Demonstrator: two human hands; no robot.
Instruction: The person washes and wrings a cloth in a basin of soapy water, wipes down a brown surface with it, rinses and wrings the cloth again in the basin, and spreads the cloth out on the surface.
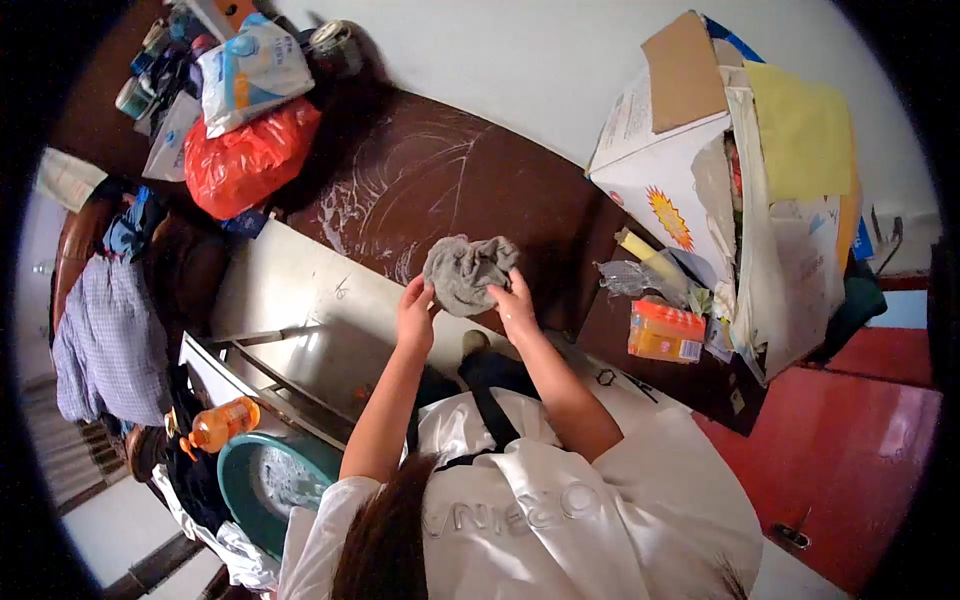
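Observation:
A crumpled grey cloth is held up between my two hands, in front of the dark brown tabletop. My left hand grips its left lower edge, fingers closed on it. At the cloth's right side my right hand pinches the fabric with thumb and fingers. Whitish foamy streaks mark the tabletop beyond the cloth.
A red plastic bag and a white-blue packet lie at the upper left. A large open box and an orange packet sit right. Lower left are a green basin, an orange bottle and a metal-framed stool.

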